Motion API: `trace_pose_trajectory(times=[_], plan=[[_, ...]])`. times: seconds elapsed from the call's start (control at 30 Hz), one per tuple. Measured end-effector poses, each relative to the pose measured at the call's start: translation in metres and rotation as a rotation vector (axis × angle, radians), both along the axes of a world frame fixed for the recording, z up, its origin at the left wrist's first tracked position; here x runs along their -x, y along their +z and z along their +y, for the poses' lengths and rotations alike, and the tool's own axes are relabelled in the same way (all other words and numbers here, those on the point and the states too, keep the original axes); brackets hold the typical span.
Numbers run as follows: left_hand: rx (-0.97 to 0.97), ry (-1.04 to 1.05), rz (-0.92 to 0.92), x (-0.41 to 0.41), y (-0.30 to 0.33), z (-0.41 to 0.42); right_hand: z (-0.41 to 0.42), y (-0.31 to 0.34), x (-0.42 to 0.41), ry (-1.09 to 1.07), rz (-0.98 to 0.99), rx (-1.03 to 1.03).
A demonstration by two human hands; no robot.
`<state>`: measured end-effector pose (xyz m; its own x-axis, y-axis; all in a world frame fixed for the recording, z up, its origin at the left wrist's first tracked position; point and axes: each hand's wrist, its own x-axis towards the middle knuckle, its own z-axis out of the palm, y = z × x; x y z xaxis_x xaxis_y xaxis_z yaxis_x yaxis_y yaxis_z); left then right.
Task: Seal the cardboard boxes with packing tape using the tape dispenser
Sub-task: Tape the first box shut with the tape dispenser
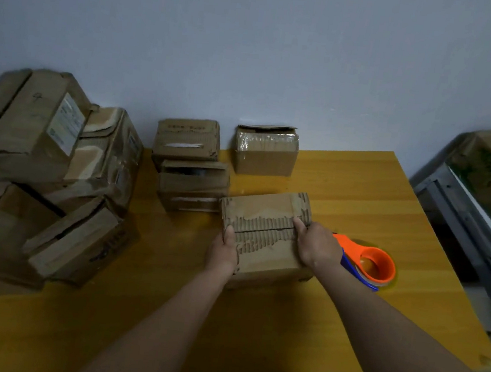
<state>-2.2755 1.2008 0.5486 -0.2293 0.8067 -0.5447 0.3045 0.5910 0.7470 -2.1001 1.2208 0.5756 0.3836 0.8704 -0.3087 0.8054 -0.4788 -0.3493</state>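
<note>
Both hands grip the torn box mid-table: left hand, right hand. The orange tape dispenser lies just beside it, toward the right edge. Its flaps look shut.

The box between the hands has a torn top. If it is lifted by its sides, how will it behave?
The box probably flexes: its top layer is peeled to bare corrugation. The flaps, parted along a seam, may spring open. It looks light, since the left hand and right hand hold it with fingers only.
</note>
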Motion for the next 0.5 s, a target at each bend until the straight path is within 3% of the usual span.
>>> trace_pose_trajectory(times=[0.13,0.33,0.5], plan=[[0.076,-0.043,0.027,0.007,0.000,0.006,-0.001,0.001,0.001,-0.036,0.044,0.029],[-0.088,-0.040,0.190,-0.003,-0.006,0.010,-0.010,-0.001,0.047,0.044,-0.273,-0.011],[-0.146,-0.007,0.221,-0.003,-0.015,0.008,-0.002,-0.006,0.025,0.052,-0.191,-0.050]])
